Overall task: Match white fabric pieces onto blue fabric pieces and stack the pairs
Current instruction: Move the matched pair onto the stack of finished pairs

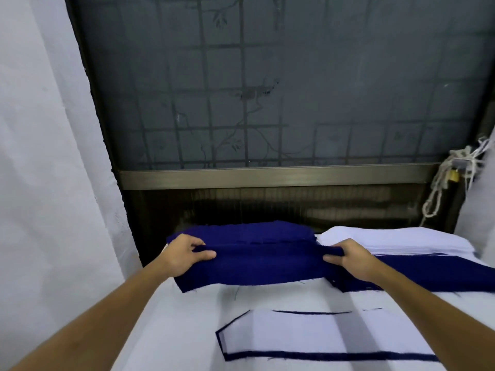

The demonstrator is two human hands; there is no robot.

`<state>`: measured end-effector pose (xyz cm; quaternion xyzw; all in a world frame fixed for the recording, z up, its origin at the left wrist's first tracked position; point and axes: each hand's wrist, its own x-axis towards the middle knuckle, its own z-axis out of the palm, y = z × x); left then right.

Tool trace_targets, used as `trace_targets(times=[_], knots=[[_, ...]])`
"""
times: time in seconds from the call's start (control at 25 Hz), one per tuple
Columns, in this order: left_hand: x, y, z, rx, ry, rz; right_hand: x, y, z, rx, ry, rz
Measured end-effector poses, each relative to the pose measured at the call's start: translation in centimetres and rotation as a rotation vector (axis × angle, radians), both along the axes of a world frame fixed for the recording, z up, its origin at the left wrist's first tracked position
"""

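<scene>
A dark blue fabric piece (265, 266) is stretched between both hands above the white-covered table (166, 325). My left hand (184, 254) pinches its left end, thumb on top. My right hand (348, 257) grips its right end. Behind it lies a stack of blue fabric pieces (241, 231) at the table's far edge. A stack of white fabric pieces (417, 241) sits at the far right. Near me lies a white piece on a blue piece (308, 336), the blue showing as a thin border. Another blue piece (434, 274) lies at the right.
A dark-framed window with a grille (267, 89) rises just behind the table. White curtain (48, 156) hangs at the left. A knotted white cord with a padlock (452, 175) hangs at the right by the window frame.
</scene>
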<state>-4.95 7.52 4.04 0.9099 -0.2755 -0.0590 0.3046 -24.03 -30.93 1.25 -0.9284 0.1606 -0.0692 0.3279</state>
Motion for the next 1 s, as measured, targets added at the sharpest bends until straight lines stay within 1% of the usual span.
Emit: trace_targets(times=[0.16,0.28,0.36,0.48,0.56,0.64,0.72,0.76,0.84,0.92,1.0], knots=[[-3.1,-1.0,-2.8,-0.095,0.093,-0.022,-5.0,-1.2,-0.4,0.137,-0.008,-0.123],[-5.3,-2.0,-4.6,-0.110,0.074,0.033,-8.0,-1.4,-1.2,0.193,-0.045,-0.211],[-6.2,-2.6,-5.8,-0.126,0.077,0.072,-9.8,-1.8,-2.3,0.188,-0.059,-0.262],[-7.3,-2.9,-7.6,-0.157,0.123,0.074,-12.2,-2.2,-4.4,0.161,-0.054,-0.327],[-8.3,-3.3,-8.6,-0.157,0.132,0.076,-13.6,-2.9,-6.1,0.110,-0.047,-0.376],[-9.0,-4.1,-9.2,-0.168,0.134,0.134,-14.8,-3.5,-7.5,0.093,-0.018,-0.433],[-9.4,-4.5,-9.8,-0.131,0.111,0.211,-15.5,-3.7,-8.6,0.120,-0.005,-0.453],[-9.5,-4.5,-10.2,-0.084,0.087,0.242,-15.7,-3.7,-9.0,0.092,-0.002,-0.456],[-9.8,-4.4,-11.3,0.035,0.041,0.279,-16.3,-3.7,-9.9,-0.061,0.013,-0.462],[-10.2,-4.0,-12.8,0.129,-0.009,0.290,-16.7,-3.5,-10.9,-0.209,-0.038,-0.466],[-10.4,-3.6,-13.6,0.146,-0.051,0.280,-17.0,-3.5,-11.7,-0.290,-0.094,-0.466]])
